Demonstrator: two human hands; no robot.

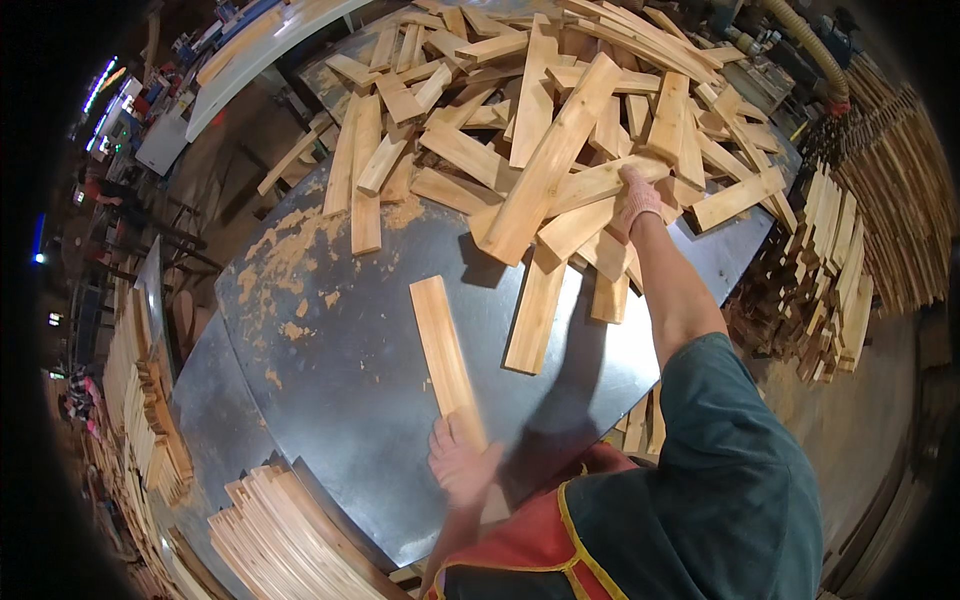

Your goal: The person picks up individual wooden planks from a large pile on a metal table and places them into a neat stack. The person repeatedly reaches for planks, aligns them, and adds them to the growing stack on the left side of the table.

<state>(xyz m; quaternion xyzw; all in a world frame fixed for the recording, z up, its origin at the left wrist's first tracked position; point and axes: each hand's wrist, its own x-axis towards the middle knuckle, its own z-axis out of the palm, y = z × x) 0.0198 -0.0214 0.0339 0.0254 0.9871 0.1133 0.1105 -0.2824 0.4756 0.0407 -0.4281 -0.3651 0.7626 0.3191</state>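
Near the front of the metal table (350, 400), my left hand (462, 465) is closed on the near end of a pale wooden board (440, 345). That board slants away from me, its far end pointing toward the heap. My right arm is stretched forward, and my right hand (640, 197), in what looks like a light knitted glove, grips the right end of another wooden board (600, 184) in the heap. A wide long board (555, 150) lies across the heap just left of that hand. A shorter board (537, 318) juts from the heap toward me.
A big jumbled heap of boards (465, 155) covers the table's far part. Sawdust (290, 260) is scattered at its left. Neatly stacked strips (290, 540) stand at the front left. More stacked wood (830, 260) rises beyond the right edge, near a ribbed hose (812, 45).
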